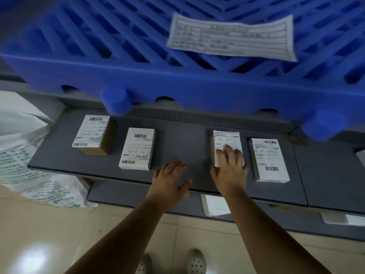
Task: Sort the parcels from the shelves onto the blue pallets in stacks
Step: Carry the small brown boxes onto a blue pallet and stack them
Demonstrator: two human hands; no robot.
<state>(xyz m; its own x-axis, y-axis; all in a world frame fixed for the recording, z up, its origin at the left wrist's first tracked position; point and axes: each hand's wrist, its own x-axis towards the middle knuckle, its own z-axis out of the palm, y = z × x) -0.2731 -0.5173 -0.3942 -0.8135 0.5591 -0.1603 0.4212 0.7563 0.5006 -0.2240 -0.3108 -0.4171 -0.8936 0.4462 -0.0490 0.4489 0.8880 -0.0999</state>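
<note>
Pressing my right hand (230, 165) flat on a small, stiff, likely light parcel (227, 144), I'd grip its long sides; my left hand (170, 179) hovers open.

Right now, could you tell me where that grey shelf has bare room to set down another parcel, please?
The widest bare patch on the grey shelf lies between the second parcel and the third parcel, which the right hand covers; the left hand hovers there. The right end is crowded by the fourth parcel.
</note>
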